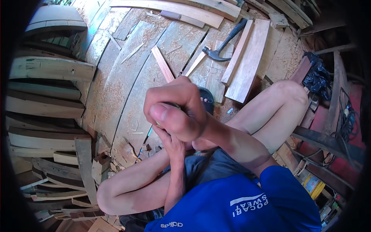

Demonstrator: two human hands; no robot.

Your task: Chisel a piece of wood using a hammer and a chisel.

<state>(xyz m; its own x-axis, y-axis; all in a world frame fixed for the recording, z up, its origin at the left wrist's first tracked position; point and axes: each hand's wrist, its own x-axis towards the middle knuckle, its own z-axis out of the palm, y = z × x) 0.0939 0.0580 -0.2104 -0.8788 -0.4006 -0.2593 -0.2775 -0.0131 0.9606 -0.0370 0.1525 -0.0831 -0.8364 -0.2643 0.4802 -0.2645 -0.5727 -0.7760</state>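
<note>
My right hand (179,110) is raised in front of my lap, its fingers curled into a fist with the thumb on top. Inside it is a yellow-green thing (159,125), perhaps a tool handle; only slivers of it show. Just beneath the fist is my left hand (174,146), its fingers hidden behind the right hand. A reddish wooden strip (162,63) runs out from behind the fist, and whether a hand touches it cannot be seen. Beyond my hands a claw hammer (221,52) with a dark handle rests on the plank floor.
Two pale boards (250,62) lie right of the hammer. Curved timbers (46,102) are stacked along the left side, and more boards (181,11) lie at the far edge. Sawdust and offcuts litter the plank floor (135,85). A black plastic bag (317,75) and cables (344,120) are at right.
</note>
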